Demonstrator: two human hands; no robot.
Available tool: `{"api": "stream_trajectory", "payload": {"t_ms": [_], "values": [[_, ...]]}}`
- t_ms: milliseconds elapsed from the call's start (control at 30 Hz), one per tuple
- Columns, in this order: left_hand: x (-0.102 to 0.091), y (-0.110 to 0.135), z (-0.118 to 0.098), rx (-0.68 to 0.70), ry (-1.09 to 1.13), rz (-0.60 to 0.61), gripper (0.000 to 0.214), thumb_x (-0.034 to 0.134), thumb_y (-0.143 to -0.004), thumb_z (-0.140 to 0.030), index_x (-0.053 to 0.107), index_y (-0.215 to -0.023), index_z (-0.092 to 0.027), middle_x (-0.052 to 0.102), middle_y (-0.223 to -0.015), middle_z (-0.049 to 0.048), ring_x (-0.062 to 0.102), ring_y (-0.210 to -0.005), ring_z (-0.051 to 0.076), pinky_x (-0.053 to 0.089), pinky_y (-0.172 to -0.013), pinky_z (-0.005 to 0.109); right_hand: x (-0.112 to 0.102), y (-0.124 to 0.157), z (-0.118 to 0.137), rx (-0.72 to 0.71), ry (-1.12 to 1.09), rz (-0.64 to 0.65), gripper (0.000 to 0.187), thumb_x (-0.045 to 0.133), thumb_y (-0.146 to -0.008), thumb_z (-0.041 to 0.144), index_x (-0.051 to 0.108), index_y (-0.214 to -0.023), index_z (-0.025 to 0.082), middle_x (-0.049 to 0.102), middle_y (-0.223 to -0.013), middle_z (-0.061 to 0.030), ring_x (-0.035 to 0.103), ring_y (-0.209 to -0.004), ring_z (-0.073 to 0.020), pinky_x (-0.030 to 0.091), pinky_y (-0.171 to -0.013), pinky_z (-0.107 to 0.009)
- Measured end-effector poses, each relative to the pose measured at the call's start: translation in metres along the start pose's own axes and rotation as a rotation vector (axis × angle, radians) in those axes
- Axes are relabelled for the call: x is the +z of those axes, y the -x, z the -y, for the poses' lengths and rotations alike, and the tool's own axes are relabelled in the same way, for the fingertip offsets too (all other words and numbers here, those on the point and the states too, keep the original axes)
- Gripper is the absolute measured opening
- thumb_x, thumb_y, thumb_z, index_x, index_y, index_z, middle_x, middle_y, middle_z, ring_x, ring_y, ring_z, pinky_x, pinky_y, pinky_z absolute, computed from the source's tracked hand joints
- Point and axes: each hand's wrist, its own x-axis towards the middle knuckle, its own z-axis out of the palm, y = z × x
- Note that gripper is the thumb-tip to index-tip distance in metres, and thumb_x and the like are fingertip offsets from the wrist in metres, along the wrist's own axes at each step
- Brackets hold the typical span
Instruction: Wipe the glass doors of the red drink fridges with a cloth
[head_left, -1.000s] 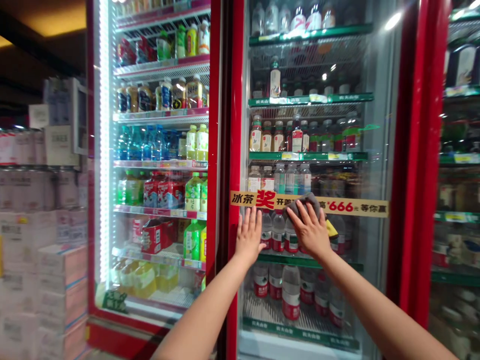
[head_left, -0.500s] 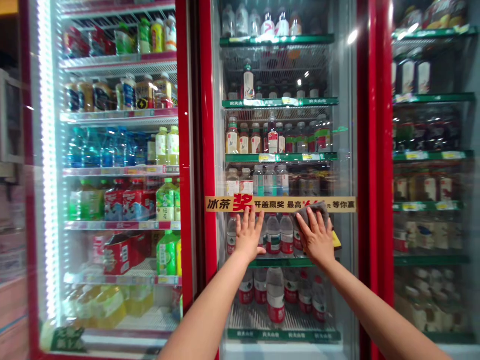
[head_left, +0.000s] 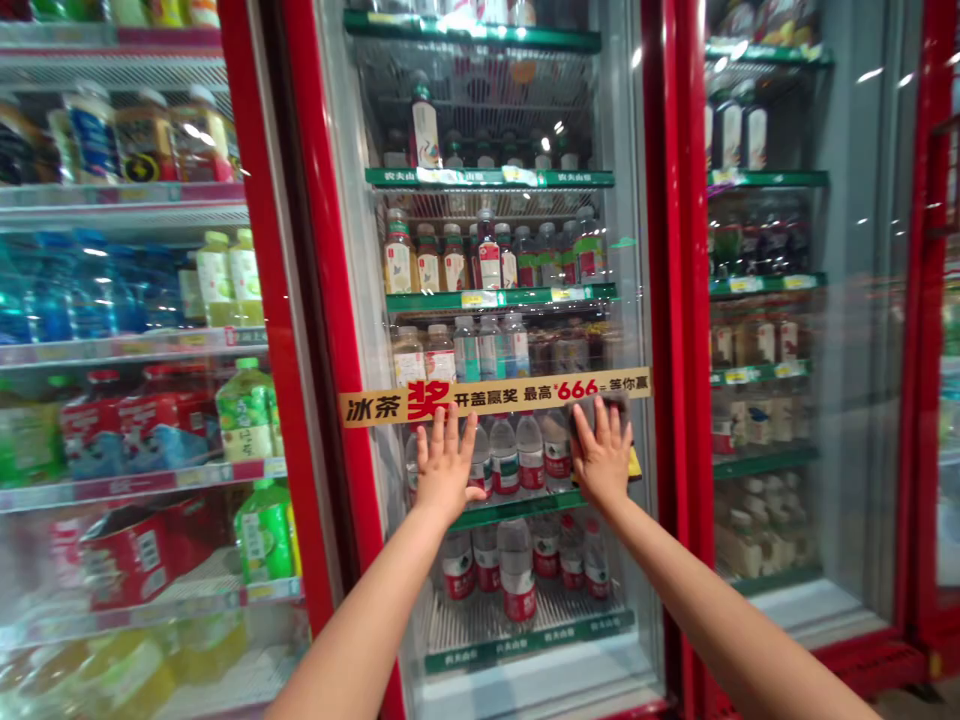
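My left hand [head_left: 444, 470] lies with fingers spread against the glass door [head_left: 630, 300], its fingertips at the lower edge of a gold promotional strip [head_left: 487, 398]. Nothing is in it. Farther right, my right hand [head_left: 604, 465] presses a dark grey cloth [head_left: 618, 404] against the same door, over the strip's lower edge. Its fingers are stretched out on the cloth, which is mostly hidden beneath the hand. A yellow patch [head_left: 634, 465] shows beside that hand; whether it belongs to the cloth I cannot tell.
Behind the glass, bottles [head_left: 517, 570] stand on green-edged shelves [head_left: 525, 504]. A red door frame [head_left: 334, 300] borders the door on the left. Another drinks fridge [head_left: 255, 470] stands at left, and a further one [head_left: 765, 375] at right.
The view has turned right and tilted, so the fridges appear farther left. My right hand and the cloth have shifted slightly towards my left hand, uncovering the strip's red number.
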Motion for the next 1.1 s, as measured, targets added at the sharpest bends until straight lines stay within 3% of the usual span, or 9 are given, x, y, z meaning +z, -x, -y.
{"api": "stream_trajectory", "payload": {"t_ms": [67, 167, 333, 433, 567, 800, 867, 1000, 1100], "values": [[0.000, -0.002, 0.002, 0.009, 0.019, 0.004, 0.143, 0.093, -0.052, -0.057, 0.008, -0.161, -0.019, -0.005, -0.166, 0.0208, -0.011, -0.153, 0.039, 0.004, -0.122, 0.065, -0.002, 0.009, -0.002, -0.155, 0.026, 0.101, 0.063, 0.052, -0.096, 0.031, 0.035, -0.156, 0.036, 0.028, -0.166, -0.0081, 0.024, -0.151, -0.0373, 0.023, -0.117, -0.065], [0.002, -0.005, 0.006, 0.018, 0.050, 0.025, 0.142, 0.091, -0.053, -0.061, 0.008, -0.161, -0.020, -0.005, -0.166, 0.0214, -0.010, -0.152, 0.041, 0.003, -0.121, 0.068, -0.010, -0.016, -0.008, -0.317, 0.028, 0.175, 0.062, 0.051, -0.096, 0.030, 0.035, -0.155, 0.042, 0.026, -0.167, -0.0012, 0.023, -0.153, -0.0312, 0.020, -0.121, -0.059], [0.004, -0.007, 0.008, 0.036, 0.084, 0.013, 0.137, 0.086, -0.059, -0.065, 0.007, -0.161, -0.019, -0.007, -0.166, 0.0216, -0.011, -0.153, 0.041, 0.001, -0.120, 0.069, -0.009, -0.051, -0.052, -0.007, -0.004, -0.037, 0.070, 0.048, -0.096, 0.031, 0.020, -0.161, 0.035, 0.014, -0.170, -0.0085, 0.023, -0.151, -0.0380, 0.034, -0.112, -0.064], [0.003, -0.008, 0.007, 0.037, 0.106, -0.005, 0.136, 0.086, -0.060, -0.063, 0.010, -0.161, -0.017, -0.006, -0.166, 0.0225, -0.012, -0.153, 0.041, 0.000, -0.120, 0.069, -0.001, -0.017, -0.074, 0.101, 0.008, -0.071, 0.074, 0.046, -0.096, 0.029, 0.013, -0.162, 0.034, 0.012, -0.170, -0.0118, 0.027, -0.149, -0.0401, 0.041, -0.105, -0.065], [0.004, -0.008, 0.007, 0.041, 0.120, -0.023, 0.131, 0.084, -0.061, -0.066, 0.016, -0.161, -0.015, -0.005, -0.166, 0.0231, -0.012, -0.153, 0.040, -0.001, -0.120, 0.069, 0.002, 0.013, -0.080, 0.076, 0.070, 0.021, 0.075, 0.047, -0.095, 0.026, 0.015, -0.162, 0.031, 0.011, -0.170, -0.0141, 0.028, -0.149, -0.0410, 0.044, -0.103, -0.064], [0.009, -0.009, 0.009, 0.036, 0.118, -0.028, 0.132, 0.090, -0.057, -0.058, 0.021, -0.160, -0.014, -0.005, -0.165, 0.0235, -0.013, -0.152, 0.040, -0.002, -0.120, 0.067, -0.005, -0.050, -0.076, 0.158, 0.037, -0.021, 0.068, 0.041, -0.098, 0.030, 0.016, -0.161, 0.034, 0.013, -0.170, -0.0116, 0.022, -0.152, -0.0376, 0.040, -0.106, -0.066], [0.009, -0.009, 0.009, 0.033, 0.116, -0.031, 0.132, 0.091, -0.056, -0.057, 0.020, -0.160, -0.014, -0.005, -0.165, 0.0234, -0.013, -0.153, 0.040, -0.002, -0.121, 0.067, 0.002, -0.026, -0.074, 0.191, 0.022, -0.038, 0.069, 0.041, -0.098, 0.029, 0.013, -0.161, 0.035, 0.014, -0.170, -0.0114, 0.023, -0.151, -0.0376, 0.041, -0.105, -0.067], [0.007, -0.010, 0.009, 0.032, 0.117, -0.020, 0.134, 0.092, -0.055, -0.056, 0.018, -0.160, -0.015, -0.005, -0.165, 0.0234, -0.012, -0.153, 0.041, -0.002, -0.120, 0.067, 0.017, 0.062, -0.075, 0.220, -0.022, 0.020, 0.072, 0.043, -0.098, 0.028, 0.010, -0.161, 0.037, 0.019, -0.168, -0.0132, 0.027, -0.150, -0.0389, 0.042, -0.103, -0.069], [0.007, -0.010, 0.009, 0.031, 0.132, -0.001, 0.136, 0.092, -0.054, -0.057, 0.017, -0.160, -0.016, -0.006, -0.165, 0.0235, -0.011, -0.153, 0.042, -0.002, -0.120, 0.068, 0.023, 0.080, -0.079, 0.231, -0.066, 0.040, 0.069, 0.044, -0.099, 0.028, 0.014, -0.160, 0.040, 0.021, -0.168, -0.0116, 0.027, -0.150, -0.0380, 0.043, -0.104, -0.067]]}}
